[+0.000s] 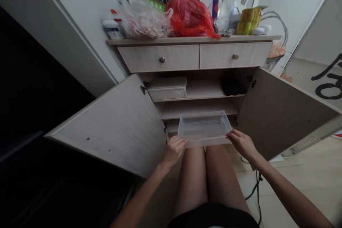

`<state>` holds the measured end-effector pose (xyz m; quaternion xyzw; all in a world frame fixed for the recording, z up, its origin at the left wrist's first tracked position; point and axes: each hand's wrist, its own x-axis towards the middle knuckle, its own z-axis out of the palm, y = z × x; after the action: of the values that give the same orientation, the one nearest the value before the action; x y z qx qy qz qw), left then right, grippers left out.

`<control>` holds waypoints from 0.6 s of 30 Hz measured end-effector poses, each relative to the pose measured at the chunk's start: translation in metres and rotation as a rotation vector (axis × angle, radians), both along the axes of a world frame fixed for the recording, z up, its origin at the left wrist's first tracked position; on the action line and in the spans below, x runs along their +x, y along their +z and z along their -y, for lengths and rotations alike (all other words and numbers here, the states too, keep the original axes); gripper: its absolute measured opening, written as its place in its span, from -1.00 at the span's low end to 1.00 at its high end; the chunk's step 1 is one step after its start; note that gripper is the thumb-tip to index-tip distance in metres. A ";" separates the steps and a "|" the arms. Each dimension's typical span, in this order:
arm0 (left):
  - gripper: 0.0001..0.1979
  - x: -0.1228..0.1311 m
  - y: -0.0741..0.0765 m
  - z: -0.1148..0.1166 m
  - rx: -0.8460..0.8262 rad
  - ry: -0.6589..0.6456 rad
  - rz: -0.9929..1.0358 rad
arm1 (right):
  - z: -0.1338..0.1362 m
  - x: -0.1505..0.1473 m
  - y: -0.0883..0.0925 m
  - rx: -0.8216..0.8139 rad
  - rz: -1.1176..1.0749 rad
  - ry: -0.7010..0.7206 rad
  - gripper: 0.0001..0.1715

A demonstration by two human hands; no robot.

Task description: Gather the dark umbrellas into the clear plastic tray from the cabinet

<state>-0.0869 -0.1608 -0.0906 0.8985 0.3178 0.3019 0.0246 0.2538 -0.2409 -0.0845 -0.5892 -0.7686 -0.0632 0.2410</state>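
A clear plastic drawer tray (204, 141) is held level above my knees, in front of the open cabinet. Nothing shows inside it. My left hand (176, 146) pinches its near left corner, fingers closed on the rim. At the near right corner, my right hand (240, 141) grips the rim between thumb and fingers. Behind the tray are the cabinet's shelves; on the upper one stands a pale storage box (168, 88) with a small label, and a dark item (233, 86) lies at the right in shadow.
The left cabinet door (114, 124) and right cabinet door (288, 110) stand swung out on both sides. Two drawers with round knobs (161, 60) are closed. A red plastic bag (189, 14), a white bottle (112, 28) and packages crowd the top. A black cable (258, 185) lies at right.
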 end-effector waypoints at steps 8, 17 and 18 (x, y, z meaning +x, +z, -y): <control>-0.70 0.001 -0.027 0.008 -0.179 0.027 0.094 | 0.011 -0.007 -0.011 -0.037 0.044 0.013 -0.56; -0.26 0.008 -0.042 -0.006 -0.654 0.605 0.623 | -0.001 0.000 0.005 -0.231 0.081 0.065 -0.65; -0.25 0.006 -0.041 -0.006 -0.808 0.579 0.614 | -0.003 0.002 0.008 -0.242 0.075 0.077 -0.65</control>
<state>-0.0813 -0.1545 -0.1313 0.5657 0.6187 0.3977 0.3729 0.2559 -0.2377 -0.0764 -0.5811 -0.8012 0.0173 0.1416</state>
